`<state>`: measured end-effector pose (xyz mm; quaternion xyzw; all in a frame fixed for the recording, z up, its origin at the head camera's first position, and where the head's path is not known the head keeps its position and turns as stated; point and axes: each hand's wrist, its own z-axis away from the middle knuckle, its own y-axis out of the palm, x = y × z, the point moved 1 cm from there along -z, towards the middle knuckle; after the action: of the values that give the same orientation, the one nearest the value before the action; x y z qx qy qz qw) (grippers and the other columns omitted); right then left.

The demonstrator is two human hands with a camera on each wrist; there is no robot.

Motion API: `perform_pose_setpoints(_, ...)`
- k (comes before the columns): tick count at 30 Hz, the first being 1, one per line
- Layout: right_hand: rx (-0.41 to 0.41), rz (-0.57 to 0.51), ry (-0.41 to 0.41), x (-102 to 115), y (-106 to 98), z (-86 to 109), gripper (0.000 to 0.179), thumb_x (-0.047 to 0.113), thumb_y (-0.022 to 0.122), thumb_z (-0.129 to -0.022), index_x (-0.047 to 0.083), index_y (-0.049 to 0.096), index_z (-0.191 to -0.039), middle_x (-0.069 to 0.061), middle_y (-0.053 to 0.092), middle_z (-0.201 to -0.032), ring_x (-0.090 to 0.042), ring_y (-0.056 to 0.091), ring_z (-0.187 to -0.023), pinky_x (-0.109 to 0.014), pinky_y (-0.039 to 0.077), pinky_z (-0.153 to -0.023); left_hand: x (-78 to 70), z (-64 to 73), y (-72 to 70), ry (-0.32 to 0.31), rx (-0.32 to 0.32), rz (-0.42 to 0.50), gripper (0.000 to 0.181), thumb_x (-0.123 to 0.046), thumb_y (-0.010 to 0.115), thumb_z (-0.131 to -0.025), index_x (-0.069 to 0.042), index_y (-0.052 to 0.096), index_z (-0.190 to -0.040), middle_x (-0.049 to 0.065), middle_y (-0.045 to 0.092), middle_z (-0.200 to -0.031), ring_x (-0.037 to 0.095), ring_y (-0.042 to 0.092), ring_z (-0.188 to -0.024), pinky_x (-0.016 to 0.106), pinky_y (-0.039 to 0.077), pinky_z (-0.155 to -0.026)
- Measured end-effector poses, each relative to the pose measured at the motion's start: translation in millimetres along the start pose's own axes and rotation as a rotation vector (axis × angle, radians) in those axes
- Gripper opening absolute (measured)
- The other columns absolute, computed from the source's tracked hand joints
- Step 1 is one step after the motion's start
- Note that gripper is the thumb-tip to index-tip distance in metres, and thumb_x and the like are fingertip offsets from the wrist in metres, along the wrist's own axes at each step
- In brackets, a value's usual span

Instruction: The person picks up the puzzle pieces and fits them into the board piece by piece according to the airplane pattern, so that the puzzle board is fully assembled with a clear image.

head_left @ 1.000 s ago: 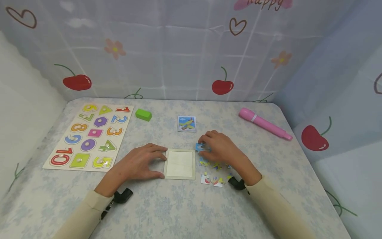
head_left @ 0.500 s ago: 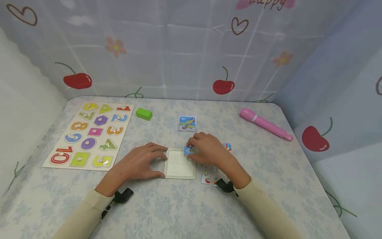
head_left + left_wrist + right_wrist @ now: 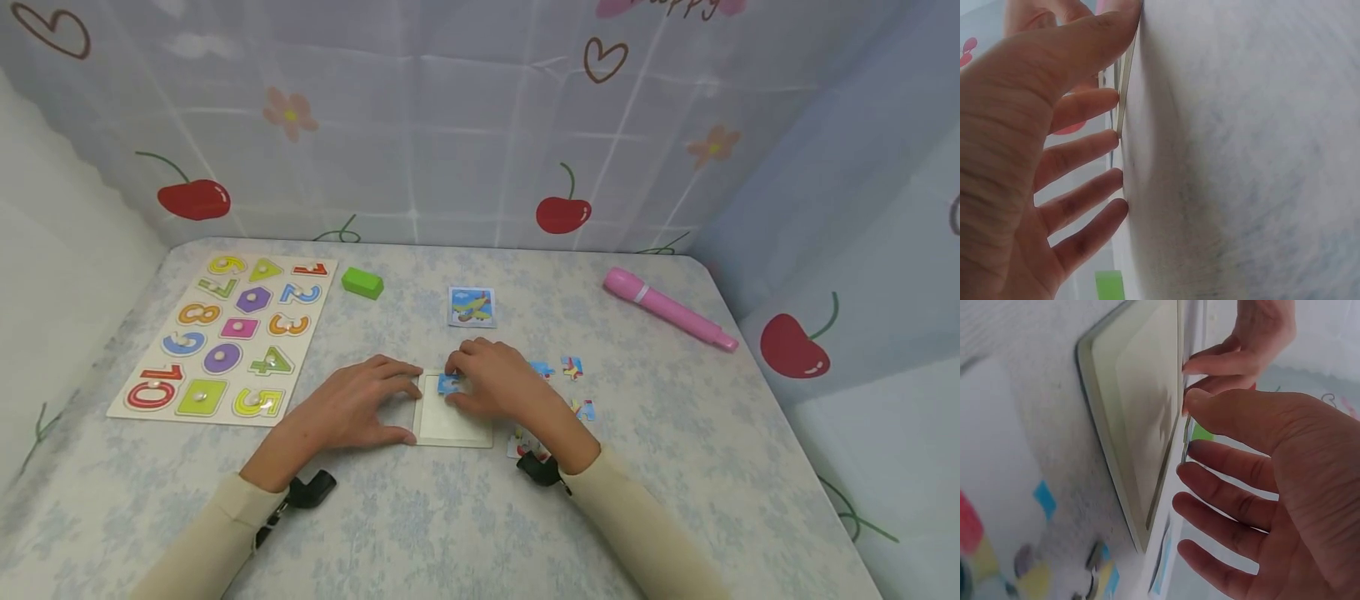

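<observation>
My left hand point(image 3: 360, 402) rests at the left side of a small cream puzzle tray point(image 3: 455, 444), its thumb at the near corner and fingertips along the edge. Its fingers look fairly straight in the left wrist view, tips against the table and tray edge. Over the tray's far left part, my right hand point(image 3: 495, 379) pinches a blue jigsaw piece point(image 3: 448, 384) between thumb and fingers. The right wrist view shows that piece edge-on, close to the tray's bare inside point(image 3: 1138, 394). More jigsaw pieces point(image 3: 572, 367) lie right of the tray, some hidden under the right hand and wrist.
Behind the tray lies a picture card point(image 3: 472, 307) with a yellow airplane. A number and shape board point(image 3: 247, 346) is at left, with a green block point(image 3: 362, 283) beside it. A pink pen-like stick point(image 3: 667, 308) lies at the back right. Patterned curtains border the table.
My right hand has carried the blue jigsaw piece leftward from beside the tray to over its far left part, uncovering pieces at right. My left hand has stayed at the tray's edge.
</observation>
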<state>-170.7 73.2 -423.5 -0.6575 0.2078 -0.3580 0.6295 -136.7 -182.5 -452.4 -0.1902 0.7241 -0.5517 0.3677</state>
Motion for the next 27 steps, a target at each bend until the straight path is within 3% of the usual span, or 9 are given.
perform_pose_setpoints(20, -0.035, 0.09, -0.036, 19, 13, -7.2, 0.031, 0.038, 0.079, -0.1, 0.02, 0.075, -0.124, -0.001, 0.069, -0.118, -0.021, 0.065, -0.109, -0.044, 0.056, -0.099, 0.1, 0.0, -0.2, -0.003, -0.004, 0.023, 0.056, -0.061, 0.09, -0.08, -0.026, 0.077, -0.121, -0.003, 0.063, -0.151, 0.021, 0.059, -0.135, 0.046, 0.056, -0.1)
perform_pose_setpoints(27, -0.059, 0.097, -0.034, 23, 14, -5.6, 0.027, 0.037, 0.079, -0.1, 0.021, 0.075, -0.122, -0.001, 0.068, -0.116, -0.021, 0.064, -0.106, -0.043, 0.057, -0.093, 0.3, -0.1, 0.1, -0.006, -0.005, 0.026, 0.056, -0.061, 0.091, -0.08, -0.026, 0.077, -0.121, -0.003, 0.062, -0.151, 0.021, 0.059, -0.136, 0.047, 0.056, -0.101)
